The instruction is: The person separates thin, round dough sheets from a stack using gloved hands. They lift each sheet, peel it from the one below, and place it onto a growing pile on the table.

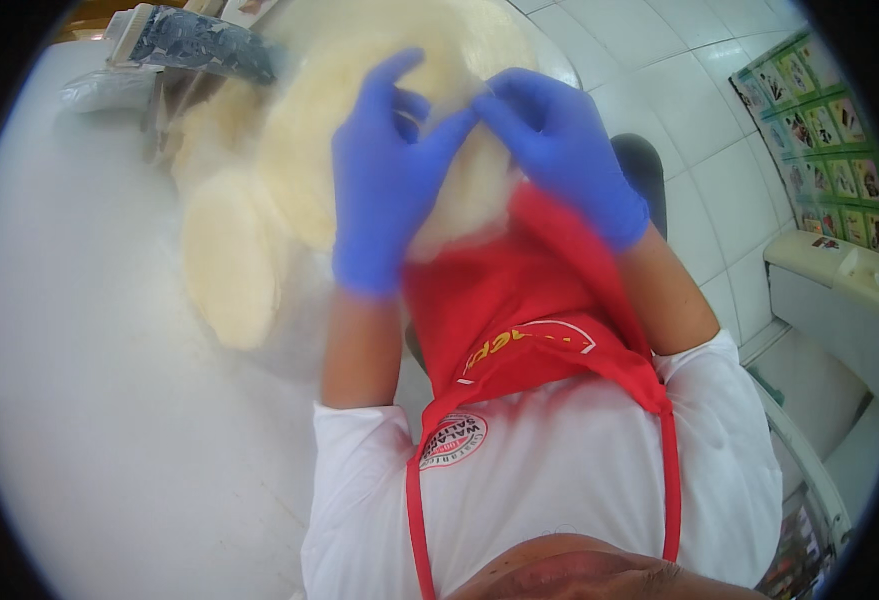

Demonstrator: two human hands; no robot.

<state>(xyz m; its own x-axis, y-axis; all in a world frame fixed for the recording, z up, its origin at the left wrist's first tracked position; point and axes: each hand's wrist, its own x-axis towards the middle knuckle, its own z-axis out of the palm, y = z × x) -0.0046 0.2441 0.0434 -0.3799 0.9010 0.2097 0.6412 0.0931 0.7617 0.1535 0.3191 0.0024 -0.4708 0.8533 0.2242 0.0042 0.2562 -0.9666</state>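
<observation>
A blurred stack of thin, round, pale-yellow sheets (300, 150), apparently dough wrappers, lies before me and reaches over towards my lap. My left hand (383, 180), in a blue glove, is above the stack with its index finger and thumb spread. The left thumb tip meets the fingertips of my right hand (559, 142), also gloved in blue. Thumb and forefinger of the right hand are pinched together at the sheets' right side; blur hides whether a sheet edge is between them. Left of the stack, a separate oval pile of pale sheets (229, 262) rests on the white table.
A dark leaf-patterned pouch or tube (199, 45) with a white end and a clear plastic bag (105, 90) are at the upper left of the white table (109, 375). My red apron (522, 292) covers my lap. At right are a pale appliance or chest (822, 277) and a green picture poster (822, 135).
</observation>
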